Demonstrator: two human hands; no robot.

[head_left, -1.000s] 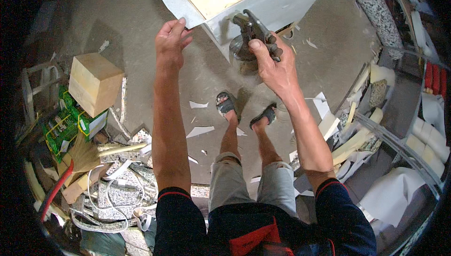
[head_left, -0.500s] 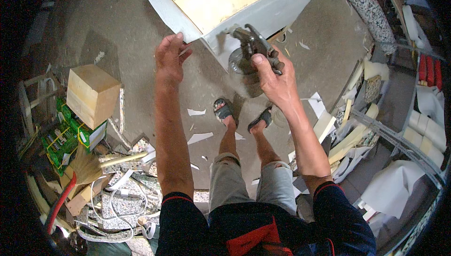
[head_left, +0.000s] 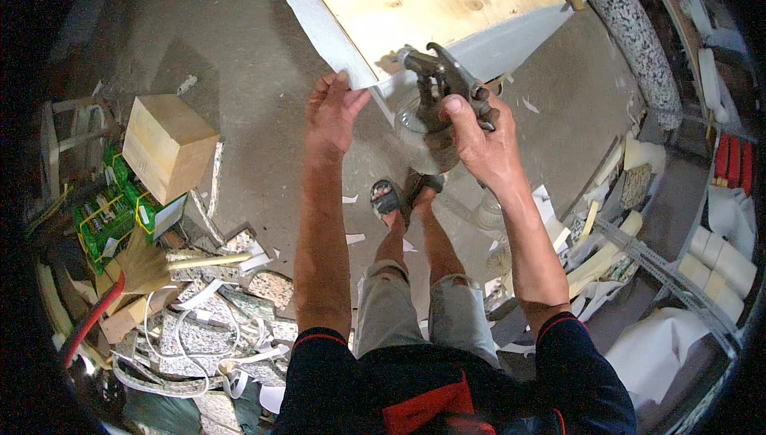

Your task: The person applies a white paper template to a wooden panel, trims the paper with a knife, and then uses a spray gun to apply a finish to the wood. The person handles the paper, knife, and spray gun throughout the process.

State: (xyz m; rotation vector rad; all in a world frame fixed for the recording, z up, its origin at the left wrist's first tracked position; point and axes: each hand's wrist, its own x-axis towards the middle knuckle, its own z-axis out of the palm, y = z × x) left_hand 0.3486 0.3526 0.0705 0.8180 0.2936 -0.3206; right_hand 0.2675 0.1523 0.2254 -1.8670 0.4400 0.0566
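My right hand [head_left: 491, 144] grips a dark metal spray gun [head_left: 447, 88] with a clear cup below it. Its nozzle points left, over the near corner of a plywood board [head_left: 435, 12]. A pale grey-white sheet [head_left: 319, 40] sticks out past the board's left edge and hangs along its near side. My left hand [head_left: 329, 120] is at the near left corner, with thumb and fingers closed at the sheet's edge. Part of the sheet's corner is hidden behind those fingers.
A wooden block [head_left: 169, 148] rests on green packages [head_left: 112, 223] at the left. Foam offcuts [head_left: 195, 339] and a straw broom [head_left: 140, 263] lie at lower left. A speckled foam roll [head_left: 626, 32] lies at upper right, with scraps below. A hose [head_left: 459, 203] trails beside my legs.
The board and sheet now sit lower and further right in view. Both hands have shifted right and slightly down with them. My feet are closer together.
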